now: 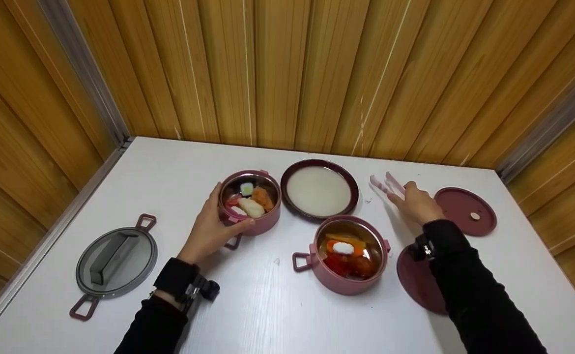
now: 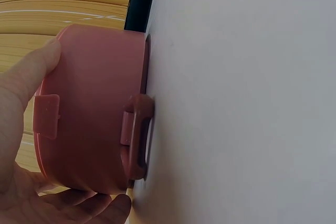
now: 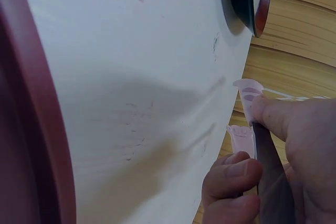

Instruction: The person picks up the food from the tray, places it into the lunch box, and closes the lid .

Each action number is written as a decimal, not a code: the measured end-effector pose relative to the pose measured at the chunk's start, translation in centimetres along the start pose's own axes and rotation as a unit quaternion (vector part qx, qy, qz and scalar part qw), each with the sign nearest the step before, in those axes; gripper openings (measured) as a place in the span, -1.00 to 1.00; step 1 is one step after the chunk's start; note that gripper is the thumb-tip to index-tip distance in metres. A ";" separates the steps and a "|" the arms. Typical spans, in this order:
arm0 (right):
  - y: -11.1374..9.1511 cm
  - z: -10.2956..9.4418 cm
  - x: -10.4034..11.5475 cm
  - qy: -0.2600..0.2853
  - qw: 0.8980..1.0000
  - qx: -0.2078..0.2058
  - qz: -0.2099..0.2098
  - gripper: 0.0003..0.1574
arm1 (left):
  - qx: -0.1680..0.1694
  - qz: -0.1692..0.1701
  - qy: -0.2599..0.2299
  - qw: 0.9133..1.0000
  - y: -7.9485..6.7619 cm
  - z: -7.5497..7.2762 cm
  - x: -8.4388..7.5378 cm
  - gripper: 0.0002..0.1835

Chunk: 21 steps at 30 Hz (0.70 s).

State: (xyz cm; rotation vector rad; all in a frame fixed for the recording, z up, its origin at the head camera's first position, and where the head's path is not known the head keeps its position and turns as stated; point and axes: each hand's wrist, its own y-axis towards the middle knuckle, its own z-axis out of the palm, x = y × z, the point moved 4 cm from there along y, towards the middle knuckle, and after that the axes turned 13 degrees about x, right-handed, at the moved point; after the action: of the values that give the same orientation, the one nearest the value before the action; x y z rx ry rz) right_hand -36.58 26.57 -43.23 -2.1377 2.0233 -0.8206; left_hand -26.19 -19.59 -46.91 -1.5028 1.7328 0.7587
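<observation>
Right sleeve (image 1: 489,305) nearest: hazards and hand states

Possible faults:
1. Tipping. The left pot (image 1: 268,223), with pieces of food (image 1: 251,207) in it, appears to stand on the table (image 1: 248,305). It is held from one side only, so uneven thumb pressure on the rim could tilt it.
2. Collision. The plate (image 1: 323,191) lies just beside the left pot; a push to the right could shift both. The right pot (image 1: 344,286) stands near the plate's front edge and could be knocked in turn.
3. Snagging. The near lid (image 1: 417,280) lies partly beneath the right forearm. Lowering the arm could drag it.
4. Dropping. The tongs (image 1: 379,184) are gripped above the table; a loosened thumb could let them slip or twist.

Hand states:
- Left hand (image 1: 214,231): spread to the pot's width, thumb at the rim, fingers curved against the opposite side.
- Right hand (image 1: 417,204): mostly closed, thumb and curled fingers pinching the tongs between the plate and the far lid (image 1: 457,209). The tong tips stand apart, with nothing between them.
</observation>
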 end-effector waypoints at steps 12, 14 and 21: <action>0.3 0.8 0.1 0.003 1.000 0.010 -0.006 -0.09 | 0.001 -0.012 -0.009 1.000 -0.5 -0.1 0.0 0.35; 0.3 0.9 0.1 0.001 1.000 0.009 -0.009 -0.10 | 0.001 -0.010 -0.011 1.000 -0.5 -0.2 0.0 0.35; 0.5 1.0 0.2 -0.011 1.000 0.009 0.003 -0.10 | 0.000 -0.010 -0.011 1.000 -0.8 -0.3 0.0 0.34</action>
State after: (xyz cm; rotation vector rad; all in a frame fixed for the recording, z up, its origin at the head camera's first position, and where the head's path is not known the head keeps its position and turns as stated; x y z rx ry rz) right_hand -36.56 26.04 -44.26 -2.1210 2.0038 -0.8062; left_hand -25.44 -19.95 -46.78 -1.5051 1.6996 0.7624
